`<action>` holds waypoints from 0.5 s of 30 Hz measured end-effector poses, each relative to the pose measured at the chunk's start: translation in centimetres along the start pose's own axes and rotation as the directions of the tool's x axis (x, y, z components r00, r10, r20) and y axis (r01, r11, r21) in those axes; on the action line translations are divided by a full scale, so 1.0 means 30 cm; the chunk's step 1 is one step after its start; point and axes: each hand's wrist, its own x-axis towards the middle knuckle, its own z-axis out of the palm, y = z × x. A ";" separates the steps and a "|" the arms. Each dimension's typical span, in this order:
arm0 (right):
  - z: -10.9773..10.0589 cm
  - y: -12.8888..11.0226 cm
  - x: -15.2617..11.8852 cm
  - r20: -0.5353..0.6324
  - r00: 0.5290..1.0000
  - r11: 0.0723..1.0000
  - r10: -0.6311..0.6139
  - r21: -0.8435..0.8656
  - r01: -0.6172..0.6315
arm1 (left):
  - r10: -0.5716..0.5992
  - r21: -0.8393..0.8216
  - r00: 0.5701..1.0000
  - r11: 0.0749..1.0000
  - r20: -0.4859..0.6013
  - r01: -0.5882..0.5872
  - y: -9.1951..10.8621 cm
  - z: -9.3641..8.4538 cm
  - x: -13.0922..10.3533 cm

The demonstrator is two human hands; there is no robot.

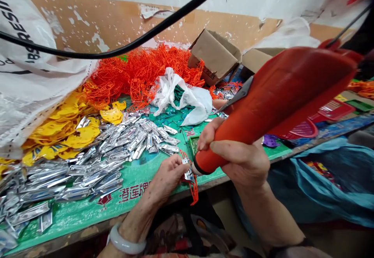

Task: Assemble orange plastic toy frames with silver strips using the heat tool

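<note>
My left hand [172, 172] pinches a small orange plastic frame [194, 193] with a silver plate [188, 171] lying on it, at the table's front edge. My right hand [241, 157] is wrapped round a large red electric screwdriver [280, 90]. Its pale nose points down at the silver plate, close by my left fingertips. Whether the bit touches a screw is hidden. Loose silver plates [137, 133] lie heaped left of my hands, and a tangled pile of orange frames [137, 75] rises behind them.
Yellow plastic pieces [64, 121] and a white sack [35, 75] are at the left. A white plastic bag [182, 94] sits behind a small green basket [193, 143]. Cardboard boxes [217, 51] stand at the back. A black cable [140, 48] crosses overhead; a blue bag [336, 184] hangs at right.
</note>
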 end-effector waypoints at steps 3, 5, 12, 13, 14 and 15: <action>0.004 0.010 0.003 0.011 1.000 0.999 -0.019 -0.029 0.019 | 0.003 -0.015 1.000 1.000 0.006 -0.003 -0.003 0.003 0.001; 0.004 0.015 0.006 0.021 0.999 0.998 -0.027 -0.049 0.028 | 0.005 -0.028 1.000 1.000 0.008 -0.004 -0.003 0.006 0.002; -0.001 0.031 0.008 0.037 0.999 0.998 -0.024 -0.052 0.026 | 0.008 -0.064 1.000 0.998 0.009 -0.008 -0.007 0.011 0.002; -0.002 0.033 0.007 0.035 0.999 0.998 -0.023 -0.058 0.025 | 0.011 -0.059 1.000 0.998 0.008 -0.011 -0.007 0.011 0.000; -0.003 0.034 0.006 0.033 0.999 0.998 -0.021 -0.061 0.022 | 0.014 -0.054 1.000 0.998 0.005 -0.013 -0.007 0.011 -0.002; -0.004 0.035 0.005 0.032 0.999 0.998 -0.016 -0.063 0.018 | 0.016 -0.049 1.000 0.999 0.002 -0.016 -0.007 0.011 -0.004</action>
